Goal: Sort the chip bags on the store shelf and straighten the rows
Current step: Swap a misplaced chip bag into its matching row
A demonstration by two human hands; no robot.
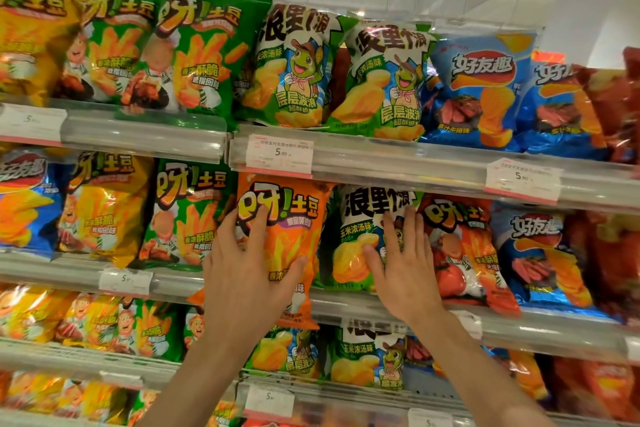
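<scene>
On second shelf: left hand (250, 270) flat, fingers spread, on orange chip bag (289, 246); right hand (403, 269) flat, fingers spread, on green-and-white bag (360, 218)

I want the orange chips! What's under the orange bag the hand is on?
The orange bag hangs over the shelf edge, under the left hand. Below it, a green bag peeks out; its top is covered.

Bright overhead store light, glare on bags, perhaps motion-blurred, bowed edges.
</scene>
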